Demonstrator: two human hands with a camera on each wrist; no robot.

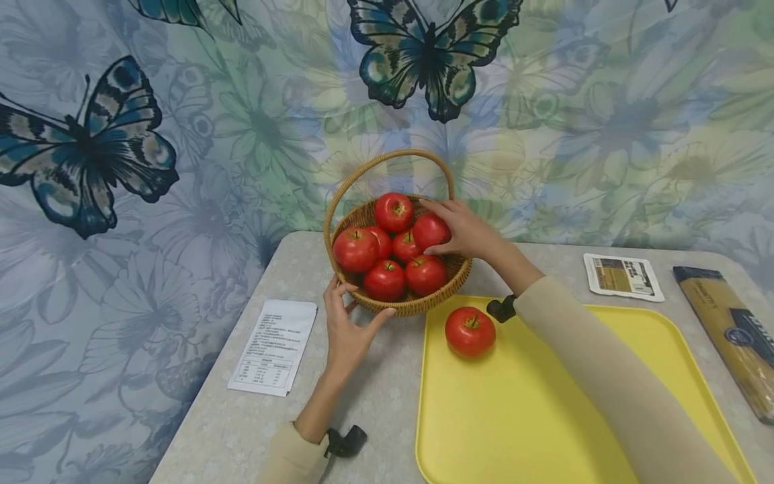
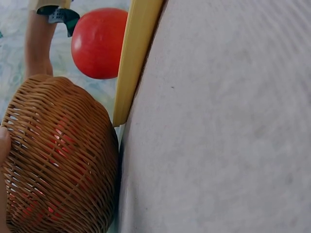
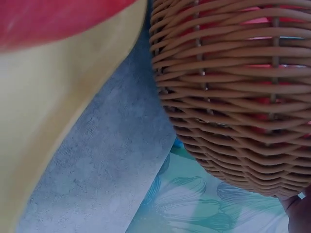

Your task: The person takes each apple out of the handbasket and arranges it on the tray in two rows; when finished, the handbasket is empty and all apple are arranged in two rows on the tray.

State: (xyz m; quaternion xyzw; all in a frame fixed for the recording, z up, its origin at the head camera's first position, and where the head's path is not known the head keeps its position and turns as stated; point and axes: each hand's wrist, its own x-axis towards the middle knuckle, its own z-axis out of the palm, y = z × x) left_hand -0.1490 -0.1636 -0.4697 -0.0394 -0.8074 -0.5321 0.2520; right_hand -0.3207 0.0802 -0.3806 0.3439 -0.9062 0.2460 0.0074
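Observation:
A brown wicker basket point(image 1: 417, 308) with a tall arched handle holds several red apples point(image 1: 355, 250). My right hand point(image 1: 465, 232) reaches in from the right side and grips an apple point(image 1: 431, 230) at the basket's right, thumb in front and fingers over its far side. At the basket's front left, my left hand point(image 1: 351, 336) holds the rim, its thumb spread along the front wall and its fingers on the left side. Through the weave, red shows in the left wrist view. One more apple point(image 1: 470, 333) sits on the yellow tray point(image 1: 514, 417), near its back left corner.
A white printed packet point(image 1: 275, 346) lies on the grey table at left. Behind the tray is a small white-edged packet point(image 1: 623, 277), and a long brown package point(image 1: 728, 336) lies at far right. A butterfly-patterned cloth point(image 1: 544, 134) hangs behind the table.

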